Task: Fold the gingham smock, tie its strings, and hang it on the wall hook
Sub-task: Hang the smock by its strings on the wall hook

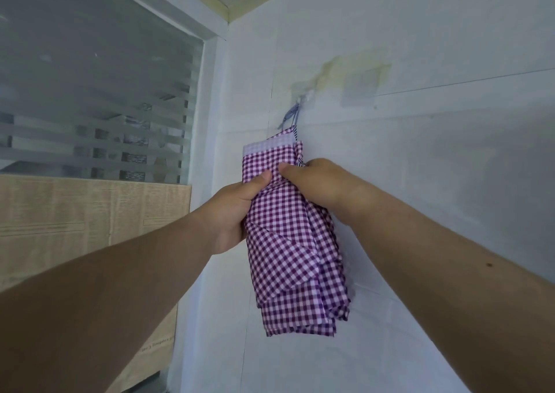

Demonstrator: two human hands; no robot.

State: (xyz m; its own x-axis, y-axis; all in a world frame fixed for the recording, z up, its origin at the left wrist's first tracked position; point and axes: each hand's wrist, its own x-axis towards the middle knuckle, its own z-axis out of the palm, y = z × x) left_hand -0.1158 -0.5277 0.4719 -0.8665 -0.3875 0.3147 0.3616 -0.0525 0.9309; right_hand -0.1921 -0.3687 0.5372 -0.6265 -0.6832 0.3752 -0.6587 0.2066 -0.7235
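1. Hanging step — the folded purple-and-white gingham cotton smock (295, 236) hangs against the wall, its pale strings (290, 117) looped over the small clear wall hook (306, 96).
2. Your left hand (237, 212) and right hand (315, 186) both grip the fabric.
3. Next — check the loop holds, then let go gently.

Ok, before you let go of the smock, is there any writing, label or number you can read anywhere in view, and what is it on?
Nothing here can be read for certain.
Cardboard panel, left, against the window: faint printed lines, too pale to read.
Its lower edge: a short line of small print, blurred and skewed, illegible.
Gingham smock, gripped by the left hand and right hand: no label showing.
Wall hook: no marking visible.
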